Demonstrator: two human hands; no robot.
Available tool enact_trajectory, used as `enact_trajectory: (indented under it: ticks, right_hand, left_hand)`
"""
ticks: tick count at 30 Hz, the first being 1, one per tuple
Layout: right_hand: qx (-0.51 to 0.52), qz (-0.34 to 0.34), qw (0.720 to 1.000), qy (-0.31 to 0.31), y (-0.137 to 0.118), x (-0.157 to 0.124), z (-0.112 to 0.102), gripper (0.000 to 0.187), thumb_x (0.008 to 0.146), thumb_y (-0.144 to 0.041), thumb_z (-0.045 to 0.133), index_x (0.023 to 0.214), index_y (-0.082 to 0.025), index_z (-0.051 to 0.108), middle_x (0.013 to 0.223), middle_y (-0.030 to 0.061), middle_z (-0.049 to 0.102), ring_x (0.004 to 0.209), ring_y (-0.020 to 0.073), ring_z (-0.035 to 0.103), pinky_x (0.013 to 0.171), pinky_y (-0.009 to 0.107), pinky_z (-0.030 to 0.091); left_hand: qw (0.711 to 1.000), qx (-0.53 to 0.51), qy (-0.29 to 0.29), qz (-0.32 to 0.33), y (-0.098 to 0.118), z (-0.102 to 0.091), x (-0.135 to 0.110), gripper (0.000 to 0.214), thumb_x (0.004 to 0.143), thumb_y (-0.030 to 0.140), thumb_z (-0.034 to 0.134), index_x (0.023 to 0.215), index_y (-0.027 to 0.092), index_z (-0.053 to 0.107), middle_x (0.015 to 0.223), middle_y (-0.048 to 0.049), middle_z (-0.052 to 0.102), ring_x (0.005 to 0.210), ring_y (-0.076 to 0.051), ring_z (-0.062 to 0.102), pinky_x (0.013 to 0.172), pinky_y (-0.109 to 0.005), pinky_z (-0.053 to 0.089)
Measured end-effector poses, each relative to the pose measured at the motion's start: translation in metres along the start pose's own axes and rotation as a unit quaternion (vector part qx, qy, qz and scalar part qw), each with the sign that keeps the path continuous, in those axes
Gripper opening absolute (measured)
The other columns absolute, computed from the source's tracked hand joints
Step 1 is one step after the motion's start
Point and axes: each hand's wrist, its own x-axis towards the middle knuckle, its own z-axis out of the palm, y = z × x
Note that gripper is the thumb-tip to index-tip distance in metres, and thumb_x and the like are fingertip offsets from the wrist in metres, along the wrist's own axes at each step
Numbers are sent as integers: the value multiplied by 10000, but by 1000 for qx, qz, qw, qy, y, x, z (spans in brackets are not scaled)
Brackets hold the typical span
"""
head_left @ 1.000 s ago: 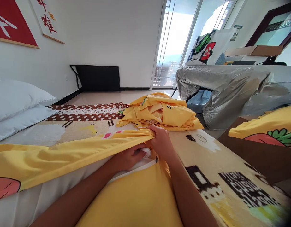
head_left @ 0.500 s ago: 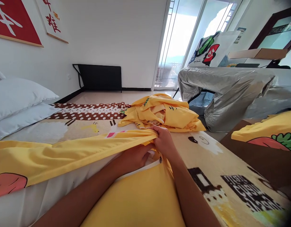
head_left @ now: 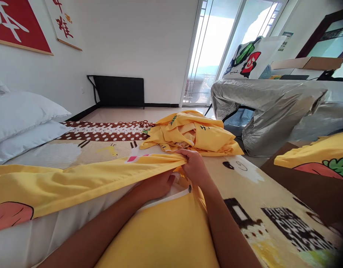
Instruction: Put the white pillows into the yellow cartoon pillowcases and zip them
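A yellow pillowcase (head_left: 76, 182) with a carrot print lies across the bed in front of me, with a white pillow (head_left: 43, 234) showing under its lifted edge. My right hand (head_left: 195, 167) pinches the bunched yellow edge at the case's opening. My left hand (head_left: 157, 184) reaches under that edge, fingers curled against the white pillow corner inside. A zip line (head_left: 166, 197) runs along the opening below my hands.
A crumpled heap of yellow fabric (head_left: 191, 134) lies just beyond my hands on the patterned bedsheet (head_left: 272, 216). Two white pillows (head_left: 23, 123) are stacked at the left. A silver-covered table (head_left: 277, 104) stands to the right, another yellow carrot-print cushion (head_left: 319, 156) below it.
My left hand has slid a little further under the yellow edge; the white corner it touched shows less. My view has drifted slightly left. My right hand keeps its pinch.
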Motion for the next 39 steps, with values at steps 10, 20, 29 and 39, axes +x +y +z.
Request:
enact_trajectory:
  ticks: [10, 20, 29, 39]
  right_hand:
    - [-72, -8, 997, -7, 5, 1, -3, 348, 597, -78, 512, 902, -174, 648, 874, 34, 704, 792, 175, 615, 702, 248, 425]
    - [-93, -38, 993, 55, 1, -1, 1, 353, 549, -39, 410, 781, -175, 638, 819, 38, 670, 772, 166, 590, 691, 234, 409]
    - [-50, -10, 999, 17, -4, -2, -2, 384, 590, -28, 438, 857, -176, 671, 869, 29, 721, 808, 173, 628, 680, 218, 414]
    - [-30, -7, 999, -11, -5, -3, -5, 399, 603, -26, 439, 857, -185, 702, 808, -3, 721, 785, 167, 628, 682, 222, 409]
  left_hand:
    - [999, -33, 21, -37, 1, -2, 2, 330, 889, 317, 385, 1132, 234, 593, 1181, -61, 650, 1216, -260, 520, 1119, -472, 312]
    - [995, 71, 46, 56, 3, 7, 0, 493, 857, 223, 420, 1349, 230, 439, 1308, -83, 556, 1282, -255, 449, 1149, -457, 257]
    - [986, 116, 93, 76, 4, 14, -6, 542, 853, 181, 406, 1394, 140, 397, 1454, -131, 411, 1357, -283, 358, 1141, -480, 272]
    - [989, 98, 86, 71, 5, 10, -1, 498, 832, 186, 447, 1330, 208, 461, 1396, -99, 485, 1266, -283, 461, 1086, -471, 351]
